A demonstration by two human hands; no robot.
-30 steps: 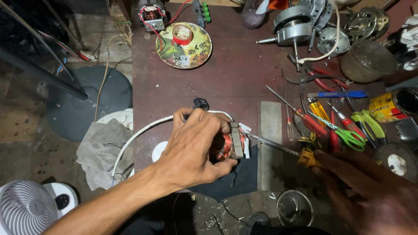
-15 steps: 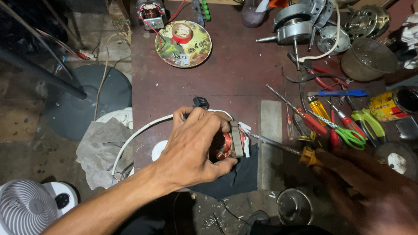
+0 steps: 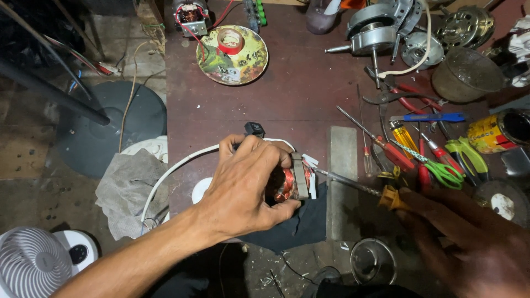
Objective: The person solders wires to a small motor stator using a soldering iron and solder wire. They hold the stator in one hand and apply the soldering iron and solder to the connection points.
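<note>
My left hand is wrapped over a small motor stator with copper windings, pressing it onto a black cloth at the table's near edge. A white cable and a black plug run from under that hand. My right hand grips a screwdriver by its yellow handle. The metal shaft points left and its tip meets the stator's right side.
A heap of screwdrivers, pliers and green scissors lies to the right. Fan motors and a mesh bowl sit far right, a round plate with red tape at the back. A fan base and a white fan stand on the floor left.
</note>
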